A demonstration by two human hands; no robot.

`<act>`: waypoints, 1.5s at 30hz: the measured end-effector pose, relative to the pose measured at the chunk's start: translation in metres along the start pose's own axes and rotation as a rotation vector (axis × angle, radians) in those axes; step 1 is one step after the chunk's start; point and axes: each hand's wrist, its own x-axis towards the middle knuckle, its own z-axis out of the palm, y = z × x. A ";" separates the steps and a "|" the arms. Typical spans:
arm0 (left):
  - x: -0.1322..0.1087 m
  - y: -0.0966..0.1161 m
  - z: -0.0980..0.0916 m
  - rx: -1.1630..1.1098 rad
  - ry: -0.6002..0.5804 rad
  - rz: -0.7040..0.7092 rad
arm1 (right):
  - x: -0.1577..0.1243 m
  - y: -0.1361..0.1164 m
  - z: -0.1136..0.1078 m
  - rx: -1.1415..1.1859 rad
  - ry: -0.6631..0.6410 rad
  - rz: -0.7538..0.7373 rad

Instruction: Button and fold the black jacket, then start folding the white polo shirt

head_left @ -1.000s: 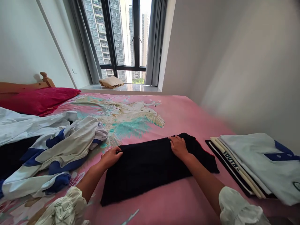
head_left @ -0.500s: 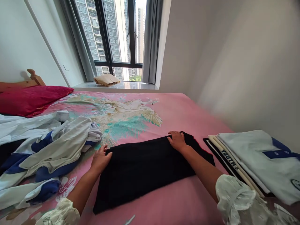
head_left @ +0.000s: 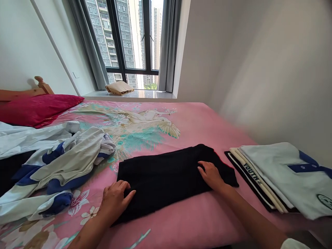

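A black garment point(head_left: 166, 176) lies folded into a long strip across the pink bedsheet point(head_left: 197, 124). My left hand point(head_left: 114, 200) rests on its near left corner, fingers together and laid over the cloth's edge. My right hand point(head_left: 211, 174) lies flat on the right part of the garment, fingers stretched out. Neither hand lifts the cloth.
A stack of folded shirts point(head_left: 280, 176) sits at the right by the wall. A heap of white and blue clothes point(head_left: 52, 162) covers the left of the bed. A red pillow point(head_left: 36, 109) lies at the headboard. A beige bag point(head_left: 119, 88) rests on the windowsill.
Both hands have slid from the garment's far edge toward me to its near side. The black cloth lies flatter and narrower.
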 end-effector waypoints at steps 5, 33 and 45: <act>-0.008 0.013 -0.012 -0.332 -0.127 -0.059 | 0.009 0.000 -0.003 -0.008 -0.030 0.026; -0.004 -0.010 0.009 -0.415 -0.069 -0.263 | 0.004 -0.031 0.009 -0.096 0.042 0.049; -0.008 -0.007 0.016 -0.399 0.027 -0.342 | -0.047 -0.202 0.009 0.355 -0.163 -0.512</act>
